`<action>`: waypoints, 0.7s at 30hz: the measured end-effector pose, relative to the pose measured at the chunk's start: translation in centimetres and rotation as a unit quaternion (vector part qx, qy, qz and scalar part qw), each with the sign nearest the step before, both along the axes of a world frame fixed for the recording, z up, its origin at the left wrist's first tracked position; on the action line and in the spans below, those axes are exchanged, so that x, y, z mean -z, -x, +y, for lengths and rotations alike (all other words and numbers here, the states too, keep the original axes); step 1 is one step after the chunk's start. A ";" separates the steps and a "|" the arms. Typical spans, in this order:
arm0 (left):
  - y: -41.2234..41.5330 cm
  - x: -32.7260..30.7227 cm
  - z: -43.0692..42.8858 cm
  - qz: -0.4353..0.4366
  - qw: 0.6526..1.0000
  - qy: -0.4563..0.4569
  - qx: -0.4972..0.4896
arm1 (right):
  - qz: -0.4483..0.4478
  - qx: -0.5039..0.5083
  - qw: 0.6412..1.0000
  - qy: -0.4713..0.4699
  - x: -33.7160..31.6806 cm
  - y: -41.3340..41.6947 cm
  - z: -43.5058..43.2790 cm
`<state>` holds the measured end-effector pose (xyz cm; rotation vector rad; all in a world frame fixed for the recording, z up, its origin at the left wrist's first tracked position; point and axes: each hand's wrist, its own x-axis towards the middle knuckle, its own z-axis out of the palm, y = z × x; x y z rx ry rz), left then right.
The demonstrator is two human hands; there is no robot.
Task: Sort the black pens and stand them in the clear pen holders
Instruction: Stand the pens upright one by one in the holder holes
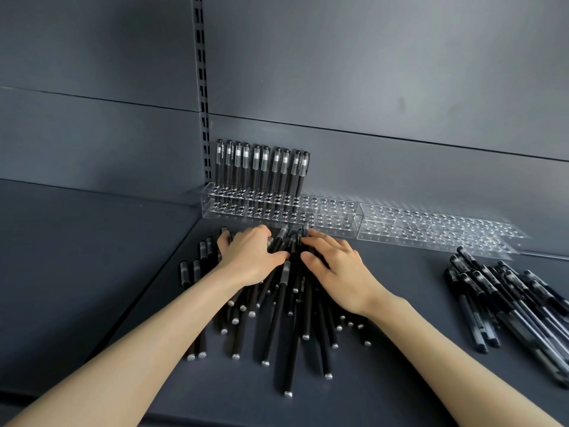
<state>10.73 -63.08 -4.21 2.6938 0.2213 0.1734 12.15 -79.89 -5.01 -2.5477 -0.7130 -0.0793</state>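
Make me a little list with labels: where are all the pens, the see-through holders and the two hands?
standing pens: upright row in the left holder
right holder: no pens in it
middle pile: loose black pens lying on the shelf
right pile: clear-barrelled pens, lying flat
left grip: on the middle pile, fingers curled; hold unclear
right grip: fingers spread on the middle pile

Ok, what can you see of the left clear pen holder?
The left clear pen holder is a transparent, acrylic-looking rack with two tiers of round holes. It stands on the shelf by the back panel, end to end with a second holder on its right. About ten capped black pens stand upright along its left part; its right part holds none.
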 end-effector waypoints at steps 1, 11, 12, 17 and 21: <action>0.0 0.0 -0.1 0.004 1.000 -0.024 -0.003 | 0.000 0.000 1.000 -0.001 0.0 0.0 0.0; 0.6 -0.3 0.8 -0.067 0.987 0.146 -0.026 | -0.003 -0.002 1.000 -0.001 -0.1 0.1 -0.1; 0.6 -0.2 0.9 -0.080 0.981 0.173 -0.023 | -0.003 -0.001 1.000 -0.001 -0.1 0.1 -0.1; 0.9 -0.2 1.1 -0.151 0.946 0.288 0.015 | -0.011 0.001 1.000 0.002 -0.2 0.1 -0.2; 2.2 -1.8 0.3 -0.202 0.893 0.397 0.062 | -0.022 0.005 1.000 -0.007 -0.1 0.1 -0.2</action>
